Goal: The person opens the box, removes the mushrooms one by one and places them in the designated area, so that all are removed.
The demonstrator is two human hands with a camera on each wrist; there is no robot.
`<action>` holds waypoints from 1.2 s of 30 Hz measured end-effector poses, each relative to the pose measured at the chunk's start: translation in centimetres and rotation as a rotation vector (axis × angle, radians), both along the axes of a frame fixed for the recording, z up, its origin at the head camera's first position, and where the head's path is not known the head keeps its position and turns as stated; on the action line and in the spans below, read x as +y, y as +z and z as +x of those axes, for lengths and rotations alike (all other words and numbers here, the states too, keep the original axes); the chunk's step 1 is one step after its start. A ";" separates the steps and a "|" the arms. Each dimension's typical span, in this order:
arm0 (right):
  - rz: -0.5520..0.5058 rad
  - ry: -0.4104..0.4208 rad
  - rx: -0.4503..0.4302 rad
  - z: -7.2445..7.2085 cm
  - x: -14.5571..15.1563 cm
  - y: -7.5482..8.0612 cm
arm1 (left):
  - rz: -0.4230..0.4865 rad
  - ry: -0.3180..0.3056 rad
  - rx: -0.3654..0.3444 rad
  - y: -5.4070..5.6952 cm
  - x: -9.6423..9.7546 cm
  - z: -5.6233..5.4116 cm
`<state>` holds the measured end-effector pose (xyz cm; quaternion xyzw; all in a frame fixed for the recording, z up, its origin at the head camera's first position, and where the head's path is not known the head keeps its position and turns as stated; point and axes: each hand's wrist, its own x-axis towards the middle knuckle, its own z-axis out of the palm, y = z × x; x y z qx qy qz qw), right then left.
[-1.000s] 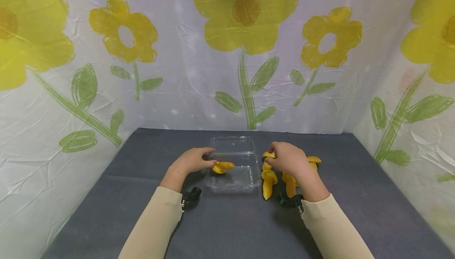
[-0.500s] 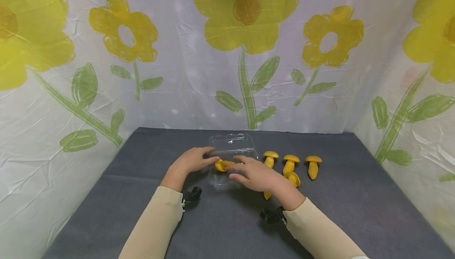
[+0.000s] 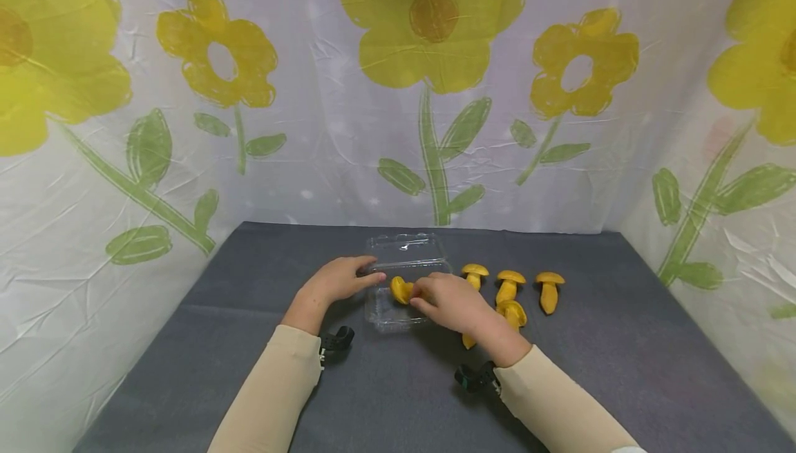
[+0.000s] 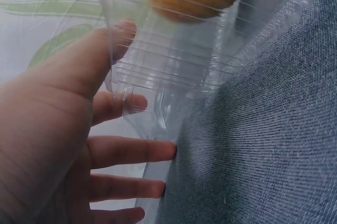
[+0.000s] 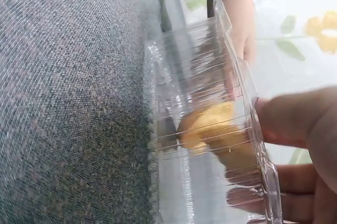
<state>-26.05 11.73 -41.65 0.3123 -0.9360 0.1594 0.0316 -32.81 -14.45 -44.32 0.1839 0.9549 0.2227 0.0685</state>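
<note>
A clear plastic clamshell container (image 3: 410, 249) lies with its lid back on the dark cloth. At its left side my left hand (image 3: 332, 280) rests with fairly straight fingers, the thumb over the rim. The left wrist view shows that hand's other fingers spread beside the container's corner. My right hand (image 3: 450, 304) reaches in from the right and pinches a yellow mushroom (image 3: 399, 290) by its stem. Its cap faces left, over the container's base. Through the plastic wall, the right wrist view shows the mushroom (image 5: 202, 129) and curled fingertips at its stem.
Several more yellow mushrooms lie right of the container, among them one at the far right (image 3: 549, 292) and one in the back row (image 3: 510, 286). One is mostly hidden under my right hand. A white flower-print curtain (image 3: 311, 163) stands behind the table.
My right hand came left from the loose mushrooms to the container, and its fingers closed on the mushroom there. The mushroom shifted slightly right. The left hand stayed almost still.
</note>
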 end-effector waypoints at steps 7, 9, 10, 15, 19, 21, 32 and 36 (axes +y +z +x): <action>-0.123 -0.197 0.066 0.0 0.2 0.3 | 0.000 0.000 0.001 0.0 0.1 0.1; -0.159 -0.218 0.048 0.0 0.3 0.5 | 0.002 0.000 0.000 -0.1 0.1 0.2; -0.176 -0.223 0.032 0.0 0.4 0.6 | 0.003 0.000 -0.001 -0.1 0.1 0.2; -0.209 -0.211 -0.038 -0.2 0.9 1.6 | 0.004 0.000 0.006 0.0 0.1 0.2; -0.169 -0.187 -0.072 0.0 1.5 2.6 | -0.005 0.003 0.009 -0.1 0.1 0.1; -0.165 -0.188 -0.083 0.2 1.8 3.2 | -0.009 0.005 0.010 -0.1 0.2 0.1; -0.210 -0.327 -0.139 1.1 3.3 5.5 | -0.011 0.011 0.013 -0.2 0.2 0.1; -0.190 -0.310 -0.176 1.1 3.8 5.8 | -0.009 0.009 0.010 -0.2 0.2 0.2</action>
